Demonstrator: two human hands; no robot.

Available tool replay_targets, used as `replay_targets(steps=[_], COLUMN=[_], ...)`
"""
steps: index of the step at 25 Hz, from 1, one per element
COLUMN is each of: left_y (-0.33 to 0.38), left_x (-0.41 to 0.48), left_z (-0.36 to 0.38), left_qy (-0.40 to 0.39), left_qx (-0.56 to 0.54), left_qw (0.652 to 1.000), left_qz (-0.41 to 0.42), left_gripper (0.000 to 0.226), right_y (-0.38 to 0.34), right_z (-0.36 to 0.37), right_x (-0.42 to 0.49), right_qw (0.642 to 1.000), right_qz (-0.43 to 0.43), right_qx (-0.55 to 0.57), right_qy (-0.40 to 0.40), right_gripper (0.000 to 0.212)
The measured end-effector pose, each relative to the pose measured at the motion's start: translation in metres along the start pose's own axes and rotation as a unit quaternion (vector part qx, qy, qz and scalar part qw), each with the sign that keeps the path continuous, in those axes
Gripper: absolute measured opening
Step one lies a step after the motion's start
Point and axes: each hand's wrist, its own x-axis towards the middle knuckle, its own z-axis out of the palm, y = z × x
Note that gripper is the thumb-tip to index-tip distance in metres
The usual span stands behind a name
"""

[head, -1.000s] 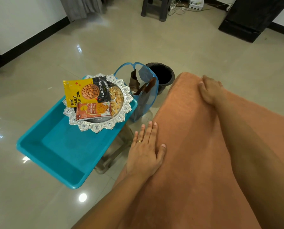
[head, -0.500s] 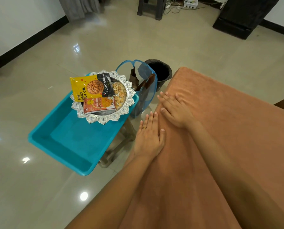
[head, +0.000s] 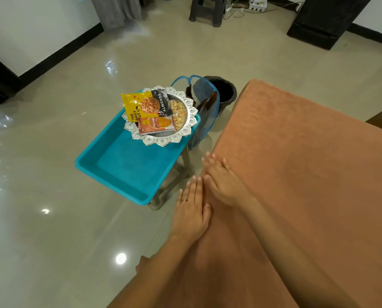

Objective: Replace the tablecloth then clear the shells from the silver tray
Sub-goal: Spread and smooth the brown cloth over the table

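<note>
An orange-brown tablecloth [head: 296, 174] covers the table on the right. My left hand [head: 192, 210] lies flat with straight fingers on its left edge. Just beyond it, my right hand [head: 223, 181] also presses flat on the cloth near that edge. The ornate silver tray [head: 186, 130] sits on the far corner of a turquoise bin [head: 123, 165], left of the table. On the tray lie pale shells [head: 178, 112], a yellow almond packet [head: 145, 105] and a small orange packet [head: 156, 125].
A blue mesh basket [head: 204, 107] with brown cloth in it stands between the bin and the table. A black bucket [head: 224, 92] stands behind it. The turquoise bin rests on a stool [head: 174, 181]. A dark stool [head: 205, 10] and cabinet [head: 325, 18] stand far back on glossy floor.
My right hand has slid from the far end of the cloth back along its left edge to just beyond my left hand. My left hand stayed flat on the cloth.
</note>
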Motion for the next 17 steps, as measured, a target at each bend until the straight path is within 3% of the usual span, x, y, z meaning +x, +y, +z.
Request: replay_targets(steps=[3, 7, 12, 17], left_y=[-0.017, -0.039, -0.058, -0.096], left_x=[-0.045, -0.097, -0.159, -0.220], left_z=[-0.004, -0.014, -0.024, -0.027], left_qy=[-0.010, -0.031, -0.069, -0.071], left_qx=[0.010, 0.012, 0.003, 0.069], left_qw=[0.999, 0.998, 0.997, 0.994], left_qz=[0.032, 0.051, 0.043, 0.034], left_gripper=[0.068, 0.068, 0.067, 0.063], right_y=[0.000, -0.010, -0.116, -0.191], right_z=[0.014, 0.007, 0.050, 0.107], right_x=[-0.007, -0.001, -0.094, -0.190], right_qw=[0.997, 0.993, 0.999, 0.997], right_qz=[-0.004, 0.038, 0.004, -0.028], right_qx=[-0.082, -0.107, -0.024, -0.070], right_qy=[-0.002, -0.030, -0.037, 0.018], right_gripper=[0.062, 0.072, 0.065, 0.060])
